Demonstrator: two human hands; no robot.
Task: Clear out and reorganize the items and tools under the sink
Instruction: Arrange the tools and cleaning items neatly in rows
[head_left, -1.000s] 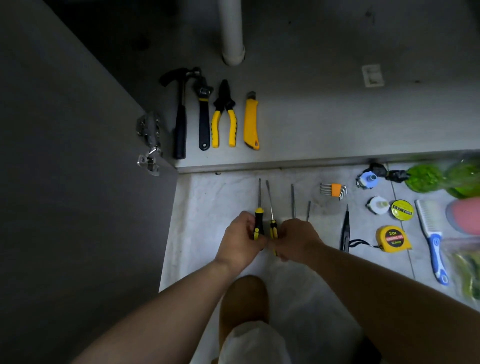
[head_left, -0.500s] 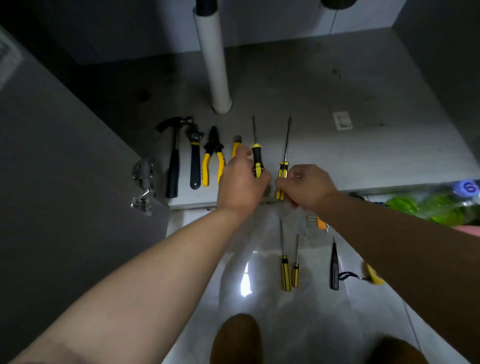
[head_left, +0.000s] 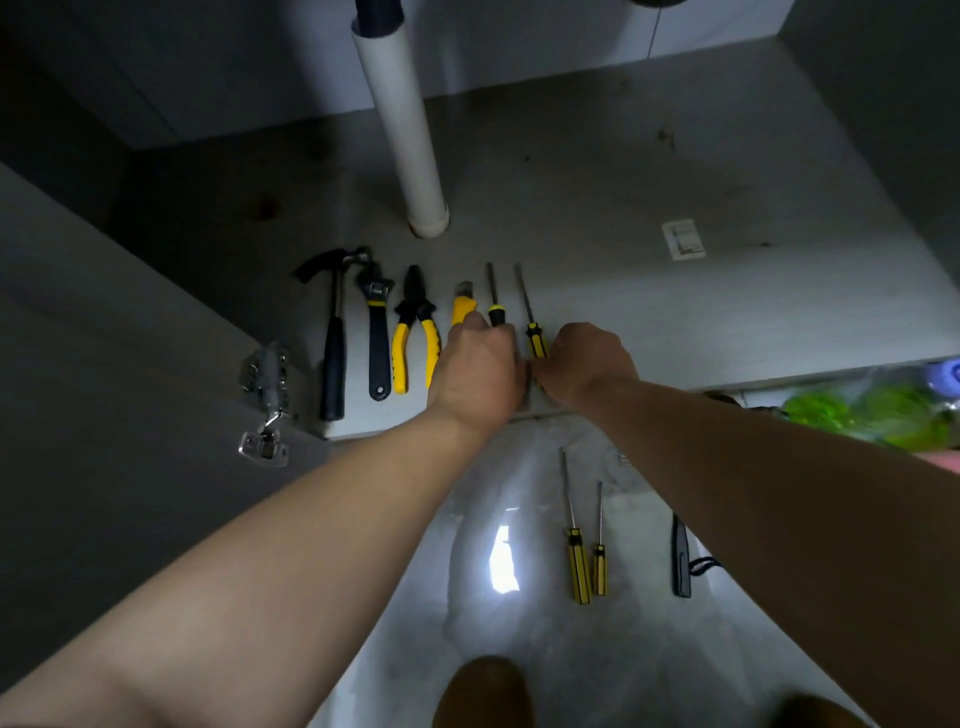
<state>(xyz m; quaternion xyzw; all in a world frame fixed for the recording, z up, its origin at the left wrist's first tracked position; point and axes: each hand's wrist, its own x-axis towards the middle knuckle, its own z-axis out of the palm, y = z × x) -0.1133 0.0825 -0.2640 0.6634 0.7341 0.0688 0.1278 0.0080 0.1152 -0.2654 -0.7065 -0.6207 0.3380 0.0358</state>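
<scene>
On the cabinet floor (head_left: 675, 322) under the sink lies a row of tools: a hammer (head_left: 332, 343), a wrench (head_left: 378, 332), yellow pliers (head_left: 413, 332) and a yellow utility knife (head_left: 461, 306). Right of the knife, my left hand (head_left: 478, 374) holds the handle of a black-and-yellow screwdriver (head_left: 494, 306). My right hand (head_left: 587, 364) holds the handle of a second yellow screwdriver (head_left: 532, 332) beside it. Both shafts point toward the back and both tools lie low on the cabinet floor. Two more yellow screwdrivers (head_left: 579, 551) lie on the tiled floor.
A white drain pipe (head_left: 405, 135) rises from the cabinet floor behind the tools. The open cabinet door with its hinge (head_left: 265, 400) stands at the left. A black tool (head_left: 681, 564) lies on the tiles; green bags (head_left: 872, 410) sit at the right.
Both hands lifted two screwdrivers from the tiled floor, carried them into the cabinet, and now hold them lower, beside the utility knife. The camera view has tilted up toward the cabinet.
</scene>
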